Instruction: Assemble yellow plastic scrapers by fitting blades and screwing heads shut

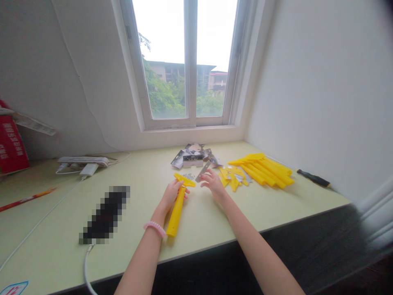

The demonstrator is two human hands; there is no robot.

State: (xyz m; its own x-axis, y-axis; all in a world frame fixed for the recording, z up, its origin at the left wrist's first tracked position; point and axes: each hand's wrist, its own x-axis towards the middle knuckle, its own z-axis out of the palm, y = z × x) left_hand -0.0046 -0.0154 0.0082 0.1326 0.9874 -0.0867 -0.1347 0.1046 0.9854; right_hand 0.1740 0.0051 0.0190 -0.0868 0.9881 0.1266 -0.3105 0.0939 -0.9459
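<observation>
My left hand is closed around a yellow scraper near its head; the long handle points back toward the table's front edge. In my right hand, a flat grey metal blade is pinched between fingers and thumb, tilted, just right of the scraper's head and apart from it. Behind the scraper's head lies a small pile of screws. Close to my right hand on its far side are flat yellow plastic pieces, piled loosely.
Several yellow handles lie at the right, beside a black-handled screwdriver. Small black-and-white packets are heaped near the window. A power strip and a blurred-out dark object with a white cable are at the left.
</observation>
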